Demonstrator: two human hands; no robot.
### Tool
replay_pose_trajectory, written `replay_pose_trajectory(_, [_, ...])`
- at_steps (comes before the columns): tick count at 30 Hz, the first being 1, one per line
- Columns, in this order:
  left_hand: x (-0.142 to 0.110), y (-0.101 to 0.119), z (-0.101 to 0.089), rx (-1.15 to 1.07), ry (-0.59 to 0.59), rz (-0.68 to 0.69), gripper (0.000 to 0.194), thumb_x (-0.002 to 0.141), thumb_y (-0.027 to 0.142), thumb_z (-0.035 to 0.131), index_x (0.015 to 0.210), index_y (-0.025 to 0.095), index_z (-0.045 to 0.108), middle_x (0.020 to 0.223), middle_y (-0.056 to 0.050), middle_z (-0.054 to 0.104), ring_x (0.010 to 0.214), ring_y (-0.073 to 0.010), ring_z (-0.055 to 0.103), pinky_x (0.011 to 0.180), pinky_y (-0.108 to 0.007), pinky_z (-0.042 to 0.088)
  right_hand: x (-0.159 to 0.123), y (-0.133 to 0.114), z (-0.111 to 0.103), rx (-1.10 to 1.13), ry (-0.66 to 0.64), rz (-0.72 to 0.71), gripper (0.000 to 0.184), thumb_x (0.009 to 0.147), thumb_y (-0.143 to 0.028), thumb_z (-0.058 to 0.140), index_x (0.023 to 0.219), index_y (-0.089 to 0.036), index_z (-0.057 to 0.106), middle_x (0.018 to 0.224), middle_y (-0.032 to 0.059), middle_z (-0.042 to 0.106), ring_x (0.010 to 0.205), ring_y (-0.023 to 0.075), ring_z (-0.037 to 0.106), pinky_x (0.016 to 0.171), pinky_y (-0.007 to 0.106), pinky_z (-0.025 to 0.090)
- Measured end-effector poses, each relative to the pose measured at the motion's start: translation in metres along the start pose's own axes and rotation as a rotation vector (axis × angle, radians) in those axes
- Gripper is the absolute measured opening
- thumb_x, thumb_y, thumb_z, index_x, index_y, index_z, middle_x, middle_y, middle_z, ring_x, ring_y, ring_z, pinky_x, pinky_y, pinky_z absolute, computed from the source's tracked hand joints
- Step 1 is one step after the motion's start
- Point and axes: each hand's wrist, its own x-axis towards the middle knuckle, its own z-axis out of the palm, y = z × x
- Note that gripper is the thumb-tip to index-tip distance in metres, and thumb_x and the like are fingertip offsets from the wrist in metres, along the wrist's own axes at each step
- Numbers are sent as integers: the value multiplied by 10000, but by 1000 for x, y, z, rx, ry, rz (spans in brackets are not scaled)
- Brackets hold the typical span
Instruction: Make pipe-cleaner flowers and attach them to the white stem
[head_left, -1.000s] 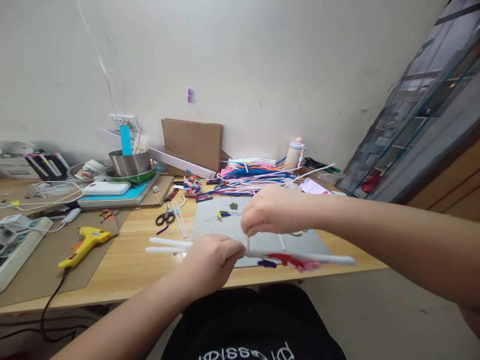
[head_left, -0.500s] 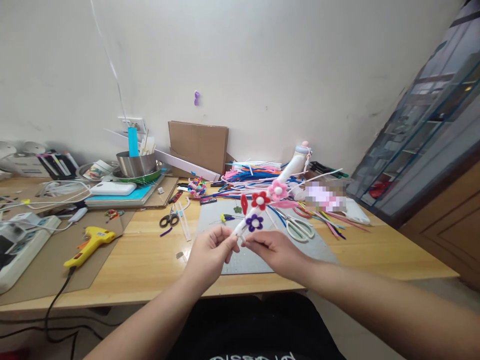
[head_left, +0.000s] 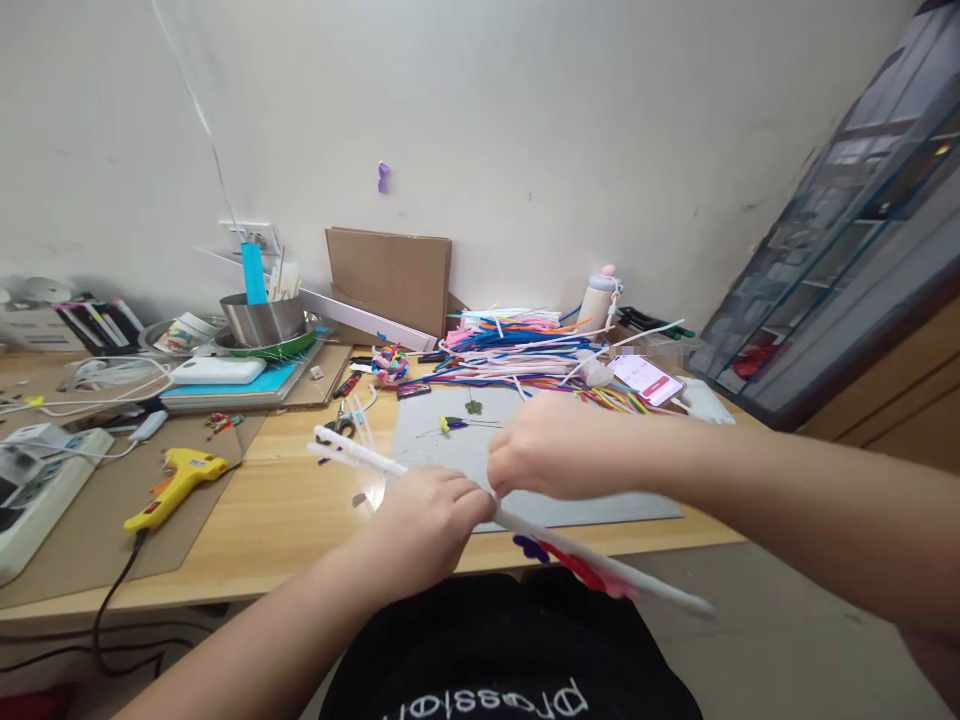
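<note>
Clamped in left hand (head_left: 433, 525), across near edge of grey mat (head_left: 450, 455): white stem (head_left: 656, 584), purple, red and pink flowers (head_left: 577, 572) slung beneath. Over mat: right hand (head_left: 544, 450), fingertips curled in beside left, exact hold hidden. Probably at a binding step; next turn seemingly calling for firm left grip. Beyond mat: heaped fuzzy sticks (head_left: 510, 350).

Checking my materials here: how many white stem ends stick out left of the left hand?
2: an upper white end and, just below it, a lower white end, both left of the left hand. More may be hidden.
</note>
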Motion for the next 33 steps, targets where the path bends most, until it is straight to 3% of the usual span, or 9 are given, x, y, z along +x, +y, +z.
replay_pose_trajectory(2, [-4,4,-4,-144,76,-47,167,768,170,504,774,244,654,715,-52,663,675,-187,580,634,-301,388,1,16,-3,267,-21,18,144,751,-196,563,725,-273,683,702,-59,670,626,104,564,561,220,359])
replay_pose_trajectory(5, [-3,9,-6,-472,232,-231,98,776,244,541,714,216,610,640,-34,642,601,-158,570,590,-280,408,1,28,7,659,-28,96,157,790,-271,527,787,-233,679,701,-38,659,619,99,562,581,216,403])
replay_pose_trajectory(8, [6,12,-3,-863,335,-377,124,776,295,555,708,192,541,595,-13,612,518,-123,540,526,-250,407,1,23,27,863,132,223,191,785,-326,530,725,-195,656,622,-25,610,549,99,516,524,219,402])
replay_pose_trajectory(12, [20,10,2,-1087,439,-451,164,757,310,583,695,175,515,579,23,574,450,-71,474,464,-204,352,0,9,50,882,402,329,209,830,-309,476,759,-186,629,683,-20,594,629,106,515,580,226,412])
replay_pose_trajectory(16, [33,3,15,-1095,556,-508,177,752,293,588,681,161,494,556,44,523,412,-38,400,425,-183,288,0,4,67,769,496,399,242,871,-298,433,719,-179,579,633,-35,518,609,95,464,578,212,372])
replay_pose_trajectory(20, [50,-10,36,-1174,643,-601,213,723,334,599,675,159,486,523,54,488,379,-31,345,389,-180,234,3,10,86,667,583,495,248,885,-273,411,726,-180,577,672,-19,564,648,105,505,620,213,375])
replay_pose_trajectory(26, [75,-40,60,-1231,710,-689,296,647,385,659,744,125,554,516,53,478,382,-28,361,381,-169,240,15,36,114,613,601,587,273,897,-261,373,736,-186,580,687,-5,609,645,115,537,633,218,376])
replay_pose_trajectory(33, [86,-77,72,-1282,652,-823,258,626,324,678,704,113,550,546,10,569,429,-71,509,432,-196,406,28,76,141,710,557,600,236,879,-255,405,728,-172,568,679,-13,582,655,115,528,614,211,364])
